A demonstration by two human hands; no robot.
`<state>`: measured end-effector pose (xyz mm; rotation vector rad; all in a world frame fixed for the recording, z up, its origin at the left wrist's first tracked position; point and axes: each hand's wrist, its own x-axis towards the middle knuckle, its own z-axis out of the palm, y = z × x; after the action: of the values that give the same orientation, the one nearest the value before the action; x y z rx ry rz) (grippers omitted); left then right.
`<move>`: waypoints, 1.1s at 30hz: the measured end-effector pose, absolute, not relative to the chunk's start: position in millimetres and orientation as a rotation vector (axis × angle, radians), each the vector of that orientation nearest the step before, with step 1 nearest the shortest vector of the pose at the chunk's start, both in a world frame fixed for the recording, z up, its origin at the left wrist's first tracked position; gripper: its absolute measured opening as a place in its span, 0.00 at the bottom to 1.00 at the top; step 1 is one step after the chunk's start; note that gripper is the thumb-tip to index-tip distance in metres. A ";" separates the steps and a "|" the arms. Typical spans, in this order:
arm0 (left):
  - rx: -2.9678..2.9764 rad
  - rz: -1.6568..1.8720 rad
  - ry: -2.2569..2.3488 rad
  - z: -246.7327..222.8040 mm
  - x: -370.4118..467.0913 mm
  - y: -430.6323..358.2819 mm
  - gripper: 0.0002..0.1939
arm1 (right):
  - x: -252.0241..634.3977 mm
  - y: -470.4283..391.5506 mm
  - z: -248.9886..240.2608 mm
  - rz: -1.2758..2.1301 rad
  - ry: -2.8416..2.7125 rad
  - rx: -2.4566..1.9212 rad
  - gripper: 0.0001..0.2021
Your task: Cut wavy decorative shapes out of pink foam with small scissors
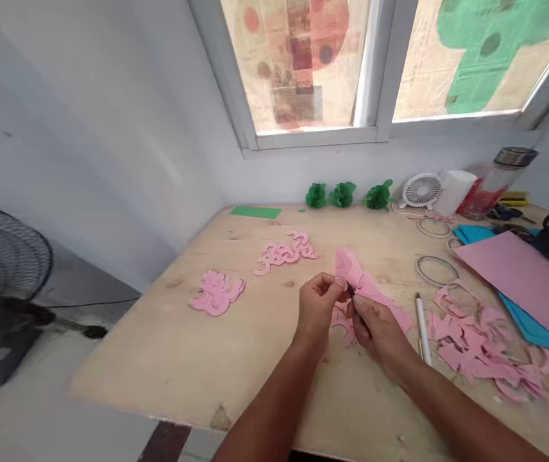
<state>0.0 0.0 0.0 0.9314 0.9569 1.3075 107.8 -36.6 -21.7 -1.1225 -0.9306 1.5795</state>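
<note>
My left hand (320, 305) pinches a pink sheet of paper (349, 264) between thumb and fingers, above the wooden table. The sheet slants down to the right behind my right hand (384, 327). That hand is closed on small dark scissors (351, 290); only a short dark part shows between my hands, and the handles are mostly covered by fingers. Below my hands, a curved pink cutout (344, 324) is partly hidden. Curved pink cutouts (285, 253) lie to the left, with a stack of pink cutouts (217, 292) nearer the table's left edge.
Right of my hands are a white pen (422, 328), pink scraps (483, 346), a metal ring (435, 271) and pink sheets (524, 282) over blue ones. Green paper balls (342, 194), a small white fan (421, 190) and a glass bottle (496, 183) line the wall.
</note>
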 end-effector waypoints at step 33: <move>0.926 1.281 0.960 -3.3 0.3 -0.1 0.08 | 110.0 -34.6 -26.3 1.582 -0.936 -1.124 0.18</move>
<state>0.3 -0.1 -3.3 0.9259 0.9604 1.2809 110.0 -34.6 -26.3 -1.1244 -0.9359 1.5817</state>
